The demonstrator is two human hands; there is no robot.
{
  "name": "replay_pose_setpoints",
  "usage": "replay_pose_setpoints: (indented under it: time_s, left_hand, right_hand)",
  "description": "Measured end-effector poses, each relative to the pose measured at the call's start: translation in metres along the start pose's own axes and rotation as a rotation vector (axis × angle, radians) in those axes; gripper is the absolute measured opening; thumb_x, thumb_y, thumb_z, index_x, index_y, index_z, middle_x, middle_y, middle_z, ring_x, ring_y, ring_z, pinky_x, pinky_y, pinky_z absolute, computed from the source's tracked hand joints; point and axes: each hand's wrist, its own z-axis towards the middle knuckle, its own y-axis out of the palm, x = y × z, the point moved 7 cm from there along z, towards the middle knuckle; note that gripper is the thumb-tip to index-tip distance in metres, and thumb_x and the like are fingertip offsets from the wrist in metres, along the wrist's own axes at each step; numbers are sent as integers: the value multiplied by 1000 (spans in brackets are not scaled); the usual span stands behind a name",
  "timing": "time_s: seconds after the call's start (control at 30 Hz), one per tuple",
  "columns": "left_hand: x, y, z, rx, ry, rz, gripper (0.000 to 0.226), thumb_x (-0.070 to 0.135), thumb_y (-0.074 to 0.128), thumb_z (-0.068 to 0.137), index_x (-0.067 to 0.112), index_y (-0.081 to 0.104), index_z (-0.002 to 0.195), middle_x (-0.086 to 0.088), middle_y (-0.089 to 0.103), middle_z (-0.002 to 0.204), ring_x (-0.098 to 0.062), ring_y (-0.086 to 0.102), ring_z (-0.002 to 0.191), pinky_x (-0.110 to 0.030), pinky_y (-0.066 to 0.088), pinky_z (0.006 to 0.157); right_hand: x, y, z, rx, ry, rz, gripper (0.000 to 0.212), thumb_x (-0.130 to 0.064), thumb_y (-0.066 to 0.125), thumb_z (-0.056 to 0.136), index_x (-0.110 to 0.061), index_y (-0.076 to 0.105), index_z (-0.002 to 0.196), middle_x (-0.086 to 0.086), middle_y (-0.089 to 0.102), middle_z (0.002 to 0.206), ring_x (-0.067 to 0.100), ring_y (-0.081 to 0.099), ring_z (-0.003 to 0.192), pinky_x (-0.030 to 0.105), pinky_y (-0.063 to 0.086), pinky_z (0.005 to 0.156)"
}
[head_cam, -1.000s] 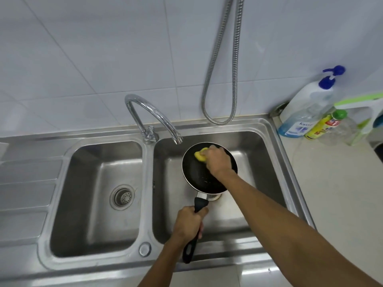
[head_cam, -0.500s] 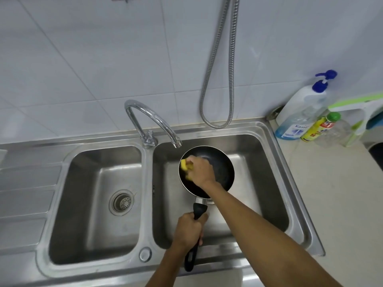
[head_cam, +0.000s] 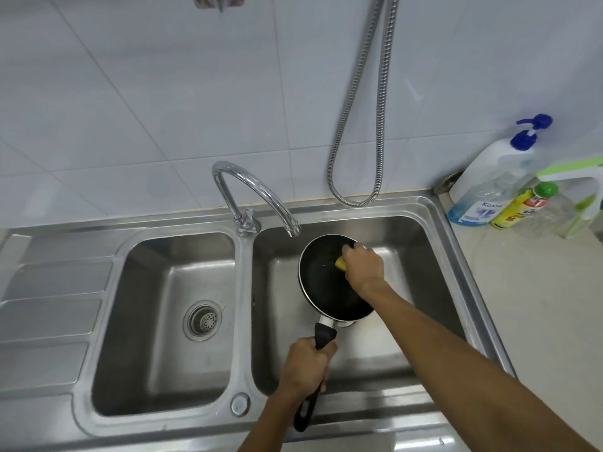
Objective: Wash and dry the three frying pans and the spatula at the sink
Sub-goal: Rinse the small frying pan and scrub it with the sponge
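1. The frying pan, small, black inside with a metal rim, is in the right basin of the double sink, just below and beside the spout of the faucet.
2. The left hand is clenched around the pan's black handle; the handle's looped end sticks out below the fist, over the sink's front rim.
3. The right hand grasps a yellow sponge and presses it against the pan's inner surface near the far right edge. The hand and forearm cover much of the pan's right side, so only a corner of the sponge shows.
4. The left basin holds nothing but its drain strainer; a ribbed drainboard lies to its left.
5. A metal shower hose hangs in a loop down the tiled wall, its bottom just above the sink's back rim.
6. On the surface to the right of the sink stand a white pump bottle with a blue top, a yellow bottle with a green cap leaning just beside it, and a green-and-white object cut off by the frame's edge.
7. Only this one pan is in view.
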Motion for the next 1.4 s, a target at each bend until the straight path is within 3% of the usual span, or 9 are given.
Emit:
replay_pose_setpoints:
  time_s: [0.1, 0.23, 0.4, 0.57, 0.7, 0.83, 1.0, 1.17, 1.4]
  left_hand:
    - [7, -1, -4, -22, 26, 28, 32, 33, 60, 101, 11, 64, 79, 0, 59, 51, -15, 55, 42, -26, 50, 50]
    - [11, -19, 1, 20, 46, 39, 37, 34, 58, 101, 10, 62, 73, -3, 59, 50, -19, 56, 43, -28, 51, 53]
    - [-6, -38, 1, 60, 30, 22, 36, 34, 60, 101, 7, 62, 77, -6, 57, 52, -19, 54, 42, -28, 49, 52]
    - [-3, -15, -11, -44, 45, 54, 33, 31, 60, 102, 12, 61, 75, 0, 57, 51, -13, 53, 40, -25, 47, 47]
    - [7, -7, -14, -45, 67, 104, 40, 38, 59, 101, 13, 61, 70, 0, 59, 48, -15, 56, 39, -26, 49, 48]
    - [9, -23, -12, -11, 59, 52, 42, 37, 60, 100, 9, 61, 69, -3, 59, 47, -19, 57, 40, -28, 50, 52]
    - [-15, -42, -12, 13, 47, 64, 45, 45, 65, 97, 11, 60, 67, -5, 58, 47, -20, 55, 41, -30, 48, 52]
    - [-3, -27, -17, -13, 78, 36, 46, 41, 65, 98, 12, 56, 63, -7, 57, 48, -20, 53, 40, -28, 48, 51]
    - [12, -28, -8, -41, 24, -215, 49, 42, 65, 97, 11, 53, 61, -8, 49, 52, -18, 47, 40, -27, 41, 47]
  right_hand:
    - [-30, -8, 4, 74, -34, 249, 54, -9, 70, 79, -17, 47, 128, 16, 57, 119, 44, 63, 100, 45, 52, 81]
    - [-86, 3, -30, 8, -290, 355, 44, -6, 62, 75, -25, 58, 114, 9, 63, 111, 40, 63, 99, 44, 52, 80]
    - [-43, 30, -41, -206, -296, 165, 32, -14, 60, 84, -35, 76, 103, -6, 70, 115, 26, 65, 106, 37, 54, 89]
    - [15, 8, -14, 21, -4, 174, 38, -11, 64, 83, -26, 67, 117, 9, 63, 115, 36, 63, 106, 36, 50, 85]
    - [-36, -12, -21, 146, -111, 468, 48, -5, 66, 72, -30, 69, 113, 5, 68, 110, 35, 65, 99, 40, 55, 81]
    - [-73, 11, -57, -4, -251, 619, 36, -18, 61, 77, -31, 70, 110, -5, 74, 108, 28, 68, 101, 40, 56, 84]
    - [-31, 30, -76, -215, -301, 280, 34, -15, 59, 83, -33, 76, 107, -8, 73, 113, 24, 66, 103, 35, 55, 88]
    - [12, 15, -73, 67, -119, -10, 41, -9, 63, 82, -24, 66, 120, 6, 63, 117, 30, 55, 108, 37, 47, 89]
    - [36, -22, -68, 415, 45, 687, 32, -5, 63, 82, -23, 68, 108, -1, 68, 105, 20, 55, 99, 26, 41, 79]
